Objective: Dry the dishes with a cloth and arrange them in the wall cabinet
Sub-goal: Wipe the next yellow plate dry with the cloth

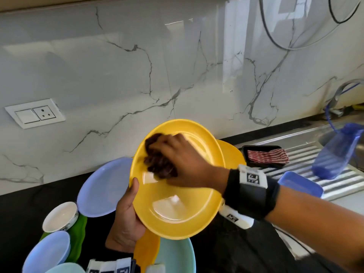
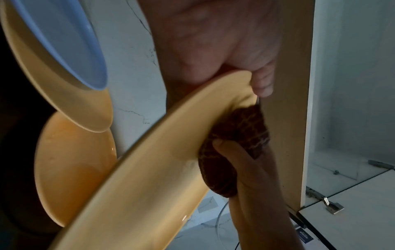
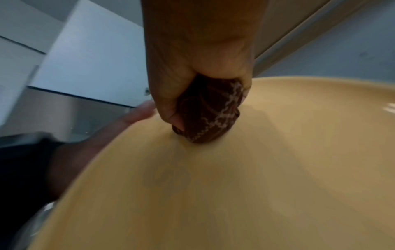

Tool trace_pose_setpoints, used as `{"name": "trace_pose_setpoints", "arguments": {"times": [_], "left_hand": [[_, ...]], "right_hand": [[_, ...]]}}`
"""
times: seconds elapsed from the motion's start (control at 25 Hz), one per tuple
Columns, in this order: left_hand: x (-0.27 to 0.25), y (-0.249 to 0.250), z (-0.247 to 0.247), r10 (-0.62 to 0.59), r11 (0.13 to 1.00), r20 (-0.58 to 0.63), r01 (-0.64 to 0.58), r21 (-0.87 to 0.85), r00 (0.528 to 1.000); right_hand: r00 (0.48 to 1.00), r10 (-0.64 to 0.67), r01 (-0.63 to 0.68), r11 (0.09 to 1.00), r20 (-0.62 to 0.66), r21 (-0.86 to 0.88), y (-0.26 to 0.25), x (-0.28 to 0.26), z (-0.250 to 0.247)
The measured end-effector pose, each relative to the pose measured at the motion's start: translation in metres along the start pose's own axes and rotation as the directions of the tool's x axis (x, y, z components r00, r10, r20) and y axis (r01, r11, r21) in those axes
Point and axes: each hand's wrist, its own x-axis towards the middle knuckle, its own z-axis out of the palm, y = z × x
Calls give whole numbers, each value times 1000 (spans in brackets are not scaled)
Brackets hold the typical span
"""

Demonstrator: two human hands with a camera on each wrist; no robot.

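Note:
A yellow plate [image 1: 189,201] is held tilted above the counter. My left hand [image 1: 126,219] grips its lower left rim, thumb over the edge. My right hand [image 1: 177,156] holds a bunched dark brown patterned cloth [image 1: 157,164] and presses it on the plate's upper inner face. From the right wrist, the cloth [image 3: 211,111] bulges out of my fist against the yellow plate [image 3: 235,186]. The left wrist view shows the plate [image 2: 149,169] edge-on, with the cloth [image 2: 233,152] behind it.
On the black counter lie lilac plates [image 1: 102,186], a white bowl [image 1: 60,216], a pale green plate [image 1: 175,257], a green dish [image 1: 78,239] and another yellow plate [image 1: 232,152]. To the right: a striped cloth in a black tray [image 1: 267,155], a blue lid [image 1: 299,184], the steel drainboard [image 1: 344,182].

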Motion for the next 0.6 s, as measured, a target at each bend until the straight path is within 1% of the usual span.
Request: {"name": "trace_pose_setpoints", "arguments": {"times": [0.04,0.08,0.12,0.16,0.2,0.24,0.32,0.36,0.4,0.44,0.48,0.52,0.56,0.6], "left_hand": [[-2,6,2,-5,1000,7,5,-28,1000],[-5,11,-6,-86,994,-20,85,-64,996],[-6,13,-9,-143,986,70,148,-73,987],[-6,9,-14,-158,986,172,163,-19,972],[-9,6,-12,-162,987,241,159,31,957],[-11,1,-14,-162,987,284,158,36,945],[-12,2,-19,-116,993,262,119,6,958],[-10,7,-25,-117,990,197,130,-57,974],[-8,12,-28,-149,975,155,171,-145,977],[-9,11,-20,-148,966,105,166,-199,983],[-10,6,-11,-59,979,53,68,-190,997],[-10,5,-5,13,995,-20,-15,-102,1000],[-11,6,-3,31,1000,-75,-31,6,997],[-13,7,4,55,998,-41,-53,43,998]], "right_hand": [[994,-100,100,995,45,4,-16,-6,11],[979,-179,178,984,101,13,-30,-17,21],[961,-230,228,973,153,30,-39,-31,29],[946,-260,253,966,195,57,-42,-45,36],[932,-281,268,959,228,88,-39,-60,40],[921,-298,282,954,252,97,-30,-73,41],[913,-284,289,957,292,27,3,-93,39],[932,-231,247,969,280,-20,22,-98,35],[963,-142,157,987,231,-46,41,-98,28],[988,-29,36,998,150,-43,58,-95,21],[994,90,-89,996,61,-21,71,-87,14],[981,194,-194,981,-22,2,79,-77,8],[960,266,-265,964,-87,25,81,-64,4],[942,305,-300,952,-138,56,79,-49,1]]}}
